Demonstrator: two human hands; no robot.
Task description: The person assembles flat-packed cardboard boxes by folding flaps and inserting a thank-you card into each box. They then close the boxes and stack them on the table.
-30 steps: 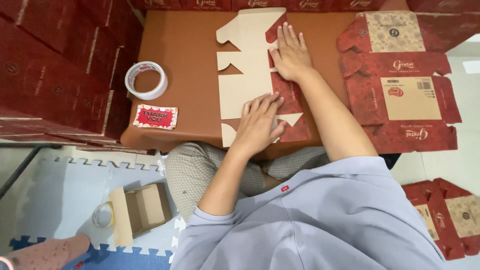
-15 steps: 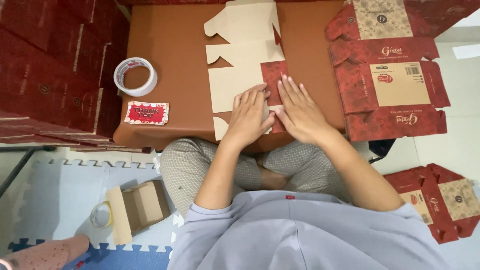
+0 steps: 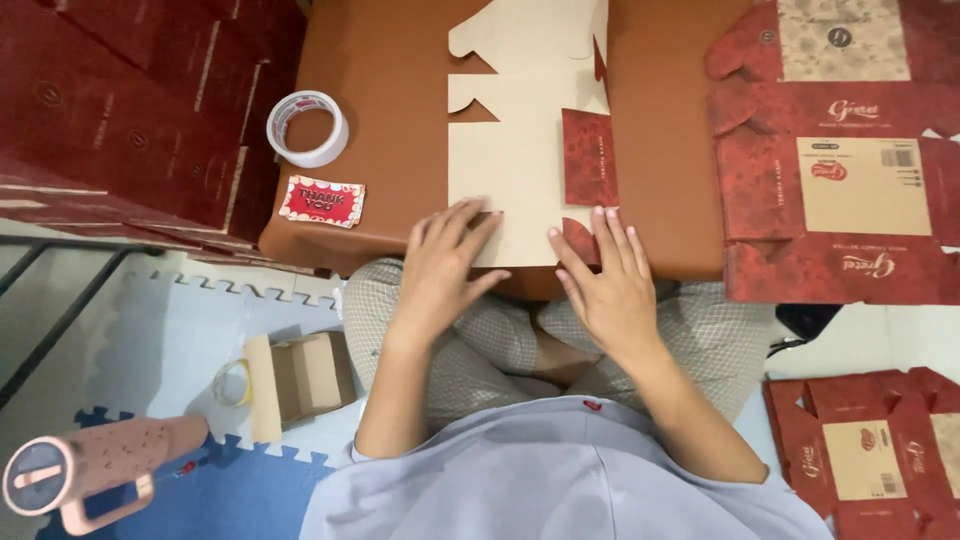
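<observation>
An unfolded carton blank (image 3: pixel 520 150), plain side up with red flaps folded over, is laid flat on the brown worktop (image 3: pixel 400 150). The left hand (image 3: pixel 445 262) and right hand (image 3: pixel 605 275) are pressed on its near edge, fingers spread flat, nothing grasped. A tape roll (image 3: pixel 308 128) is seen well apart at left.

A home floor space used for packing boxes

Foam puzzle mats (image 3: pixel 150 330) are laid on the floor, a low brown table (image 3: pixel 400 150) is set over crossed legs, and stacks of flat red cartons (image 3: pixel 120 110) and a tape roll (image 3: pixel 308 128) are kept around it.
</observation>
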